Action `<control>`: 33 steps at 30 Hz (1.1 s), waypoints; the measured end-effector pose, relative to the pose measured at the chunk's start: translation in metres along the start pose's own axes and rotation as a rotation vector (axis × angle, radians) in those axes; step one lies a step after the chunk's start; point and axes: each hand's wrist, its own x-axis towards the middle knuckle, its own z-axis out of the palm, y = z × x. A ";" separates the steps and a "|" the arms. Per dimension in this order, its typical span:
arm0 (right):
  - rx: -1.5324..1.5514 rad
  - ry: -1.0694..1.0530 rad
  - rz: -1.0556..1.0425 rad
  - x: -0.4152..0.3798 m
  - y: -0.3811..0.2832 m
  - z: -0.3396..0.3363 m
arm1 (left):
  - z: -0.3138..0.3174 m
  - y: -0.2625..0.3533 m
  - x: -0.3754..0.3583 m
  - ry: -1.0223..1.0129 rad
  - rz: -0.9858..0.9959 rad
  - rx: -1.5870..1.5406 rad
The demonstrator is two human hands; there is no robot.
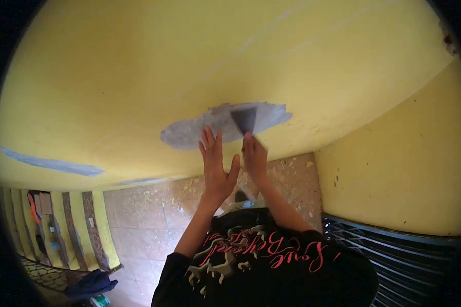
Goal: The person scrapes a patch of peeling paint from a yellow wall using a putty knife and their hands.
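Note:
My right hand (254,155) is closed around the handle of a putty knife (245,118), whose broad dark blade lies over a bare grey patch (182,134) on the yellow wall (138,66). The blade is slightly blurred, and most of the handle is hidden in my fingers. To its left, my left hand (217,166) is spread with thumb out and holds nothing. Its fingertips are at the lower edge of the grey patch. The patch has a ragged outline where the yellow paint is gone.
Paint flakes lie scattered over the tiled floor (138,227) below the wall. Another grey strip (51,162) marks the wall at left. Yellow-edged steps (79,230) and a dark cloth (92,284) are at lower left. A dark metal grille (394,256) stands at lower right.

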 end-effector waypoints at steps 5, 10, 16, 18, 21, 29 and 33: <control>-0.113 -0.030 -0.036 0.001 -0.010 -0.006 | -0.004 -0.004 -0.003 -0.003 -0.042 0.022; 0.013 -0.082 0.034 0.005 0.007 -0.008 | 0.000 -0.003 -0.002 0.011 0.000 0.016; -0.093 -0.061 -0.061 0.016 -0.048 -0.011 | 0.000 -0.002 0.008 0.024 0.022 0.001; -0.287 -0.180 -0.088 -0.001 0.002 -0.016 | 0.001 0.001 0.004 0.052 0.019 -0.004; -0.301 -0.275 0.066 -0.017 0.009 -0.033 | 0.007 -0.001 -0.002 -0.025 0.039 0.028; -0.051 -0.457 -0.094 0.003 -0.038 -0.064 | 0.030 0.008 0.001 -0.113 0.047 0.017; -0.032 -0.504 0.032 0.014 -0.037 -0.066 | 0.032 0.015 0.010 -0.071 0.024 0.059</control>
